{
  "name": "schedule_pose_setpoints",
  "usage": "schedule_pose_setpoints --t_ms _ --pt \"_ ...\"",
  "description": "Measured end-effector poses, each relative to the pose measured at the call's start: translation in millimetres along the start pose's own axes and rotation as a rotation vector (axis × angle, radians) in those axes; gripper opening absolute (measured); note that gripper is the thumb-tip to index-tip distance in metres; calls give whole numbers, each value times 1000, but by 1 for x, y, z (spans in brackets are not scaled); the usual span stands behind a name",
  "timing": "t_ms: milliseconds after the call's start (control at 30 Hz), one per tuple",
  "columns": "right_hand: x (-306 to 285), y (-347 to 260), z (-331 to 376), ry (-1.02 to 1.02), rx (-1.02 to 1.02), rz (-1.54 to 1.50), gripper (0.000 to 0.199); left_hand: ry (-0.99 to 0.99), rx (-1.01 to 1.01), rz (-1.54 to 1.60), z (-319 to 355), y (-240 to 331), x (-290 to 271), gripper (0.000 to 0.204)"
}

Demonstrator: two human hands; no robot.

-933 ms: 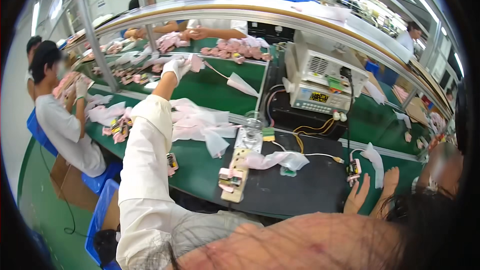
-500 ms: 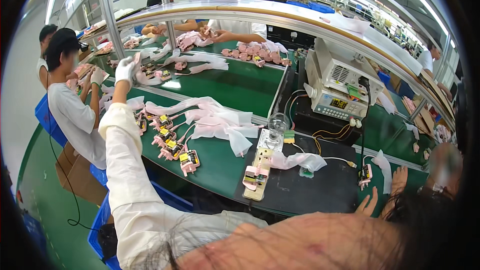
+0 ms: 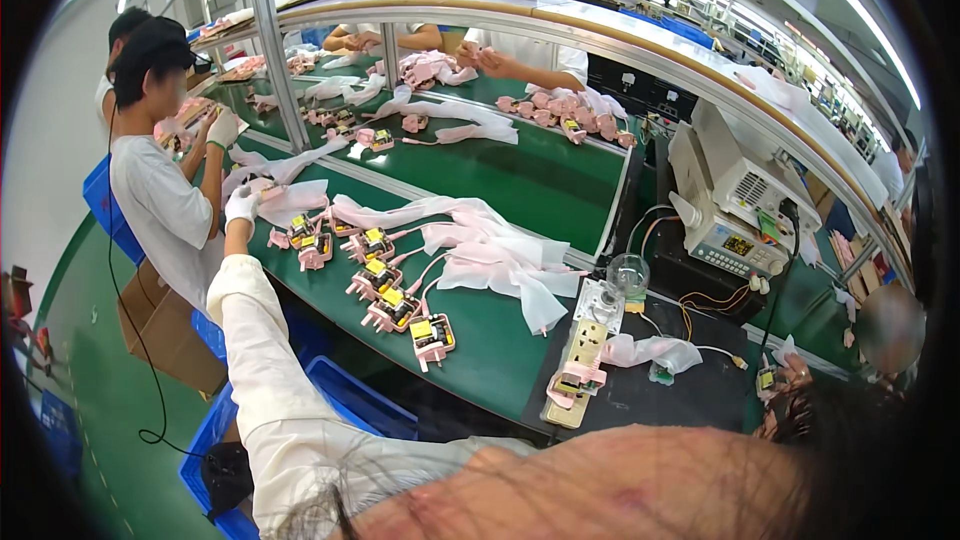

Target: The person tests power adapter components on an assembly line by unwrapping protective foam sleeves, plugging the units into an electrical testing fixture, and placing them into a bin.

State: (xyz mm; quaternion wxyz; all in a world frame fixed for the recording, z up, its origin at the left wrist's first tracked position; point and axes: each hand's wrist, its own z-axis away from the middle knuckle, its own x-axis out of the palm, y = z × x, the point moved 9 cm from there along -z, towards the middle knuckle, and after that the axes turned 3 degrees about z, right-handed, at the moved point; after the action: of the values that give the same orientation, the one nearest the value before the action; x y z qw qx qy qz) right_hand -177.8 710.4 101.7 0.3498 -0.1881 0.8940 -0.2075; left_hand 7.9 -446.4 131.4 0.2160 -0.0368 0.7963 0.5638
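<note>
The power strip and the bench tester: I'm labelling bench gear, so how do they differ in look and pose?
The power strip is long, flat and yellowish, lying on the black mat; the bench tester is a boxy pale-grey unit standing upright. The strip carries a pink part; the tester shows a lit display. Both have cables attached.

electronics assembly line | long green bench [image 3: 500, 360] | pink-cased circuit modules [image 3: 395, 305] in rows | test instrument [image 3: 735, 240] | seated workers [image 3: 160, 190]

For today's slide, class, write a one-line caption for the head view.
White-gloved left hand reaches across the green conveyor belt beside pink charger assemblies and pink foam bags.
</note>
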Motion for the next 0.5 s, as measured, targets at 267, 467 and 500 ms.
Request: schedule_pose_setpoints --t_ms 267,467,500 --pt "-1 -27 5 89 -165 110 19 193 557 -324 103 119 31 38" --pt "2 -62 7 92 -428 112 24 -745 861 -562 354 231 110 42" --pt "-3 -83 13 105 -420 149 24 -1007 478 -675 390 230 127 52"
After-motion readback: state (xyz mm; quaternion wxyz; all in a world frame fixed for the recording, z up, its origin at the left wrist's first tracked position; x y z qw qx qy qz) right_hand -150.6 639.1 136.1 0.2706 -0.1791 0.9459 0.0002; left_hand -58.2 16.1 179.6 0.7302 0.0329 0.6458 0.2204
